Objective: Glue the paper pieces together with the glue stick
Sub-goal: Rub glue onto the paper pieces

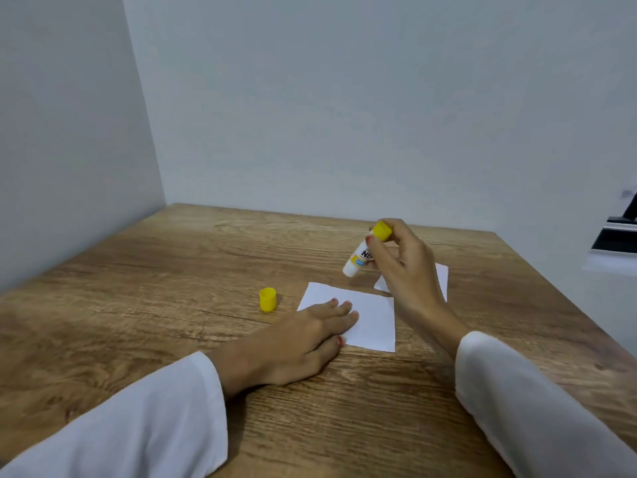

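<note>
Wooden table (172, 288), grey walls. Left hand (293, 343) flat, fingers together, pinning near paper (372, 322). Right hand (400, 260) pinching uncapped glue stick (362, 257) above. Risk: sheet dragging, creasing under sticky strokes.

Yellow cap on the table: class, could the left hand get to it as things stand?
Probably yes. The yellow cap stands alone on the wooden table, just beyond the left hand, with nothing between them. But that hand lies flat on the nearer paper piece, so it would have to let go.

wooden table (144, 305) bears two papers (372, 322) (443, 277), yellow cap (268, 299).
</note>
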